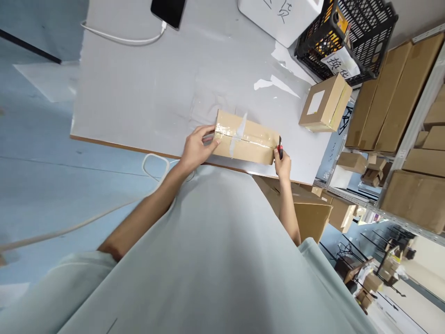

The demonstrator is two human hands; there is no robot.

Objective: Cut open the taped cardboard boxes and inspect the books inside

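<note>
A long cardboard box [253, 146] lies near the front edge of the table, its seam covered with shiny clear tape and a paler strip across it. My left hand [199, 147] grips the box's left end, thumb on the near side and fingers behind. At the right end, my right hand [282, 164] is closed around a red and black box cutter [280, 149], held upright against the box's corner. Whether the blade touches the tape is too small to tell.
A smaller cardboard box [321, 104], a black plastic crate [333, 46] and a white bin [278, 18] stand at the right back. A phone [169, 11] with a white cable lies at the back left. Shelves of cartons [413, 199] line the right side.
</note>
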